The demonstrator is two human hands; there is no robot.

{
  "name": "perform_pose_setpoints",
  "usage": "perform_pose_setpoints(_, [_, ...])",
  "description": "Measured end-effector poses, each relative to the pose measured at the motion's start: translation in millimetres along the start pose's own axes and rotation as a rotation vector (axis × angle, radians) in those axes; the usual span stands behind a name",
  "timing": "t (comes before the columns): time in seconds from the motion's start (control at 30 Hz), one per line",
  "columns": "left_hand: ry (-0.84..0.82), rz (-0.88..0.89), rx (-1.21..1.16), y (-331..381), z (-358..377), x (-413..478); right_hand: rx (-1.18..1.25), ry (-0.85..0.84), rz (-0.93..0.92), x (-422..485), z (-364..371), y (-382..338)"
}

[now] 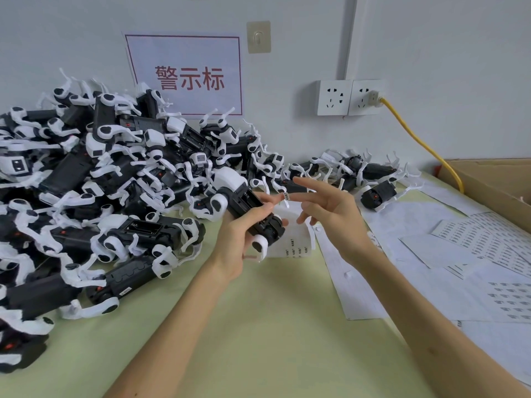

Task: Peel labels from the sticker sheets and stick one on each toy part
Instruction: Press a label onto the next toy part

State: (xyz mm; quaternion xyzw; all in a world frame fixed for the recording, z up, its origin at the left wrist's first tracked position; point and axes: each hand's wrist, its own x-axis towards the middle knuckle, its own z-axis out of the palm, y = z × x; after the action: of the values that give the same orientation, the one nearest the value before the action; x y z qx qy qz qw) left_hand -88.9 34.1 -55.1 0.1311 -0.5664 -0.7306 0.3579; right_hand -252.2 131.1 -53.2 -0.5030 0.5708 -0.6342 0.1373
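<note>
Right-hand fingers (310,185) are straight and fanned apart, pinching nothing, and I see one small white label (286,196) clinging to a fingertip, hanging just beside the tip of the left forefinger. Right hand (336,219) hovers open above the table. Left hand (238,237) has thumb and fingers curled round one toy robot dog (244,198), gripping its black body, white head up and away from me, white legs sticking out below the palm. That's one dog in hand and one label in the air, close together but I can't tell whether they touch. Directly under both hands lies one curled sticker sheet (293,242) with a few rows of labels left near its lower edge. Further left, a big pile of robot dogs (100,182), black and white, far too tangled for me to count; a smaller scatter (373,179) sits behind the right hand. To the right, overlapping label sheets (488,237), several, edges too mixed to number. All of it rests on the pale green table (258,326). Beyond: one cardboard box (488,179), two wall sockets (334,97), one yellow cable (416,139) plugged in, one red-lettered sign (186,76), one wall hook (258,37).
</note>
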Motion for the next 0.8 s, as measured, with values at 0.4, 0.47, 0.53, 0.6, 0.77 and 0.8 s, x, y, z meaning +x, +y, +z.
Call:
perform_pose_setpoints(0.4, [-0.058,0.019,0.057,-4.5,-7.3,3.7,0.01,0.024,0.004,0.8,0.4,2.4])
perform_pose_setpoints(0.47, [-0.064,0.012,0.061,-4.3,-7.5,3.7,0.021,0.024,0.007,0.9,0.3,3.7])
perform_pose_setpoints(0.53, [-0.068,0.008,0.066,-3.7,-7.4,3.3,0.024,0.025,0.006,1.1,0.5,4.2])
perform_pose_setpoints(0.6, [-0.073,0.007,0.071,-3.6,-7.3,3.0,0.011,0.021,0.004,1.2,1.1,4.8])
perform_pose_setpoints(0.77, [-0.068,-0.009,0.082,-4.6,-7.6,3.5,-0.09,0.04,-0.015,1.1,2.2,6.0])
perform_pose_setpoints(0.8, [-0.069,-0.011,0.079,-4.4,-7.5,3.3,-0.116,0.047,-0.021,1.1,2.3,5.8])
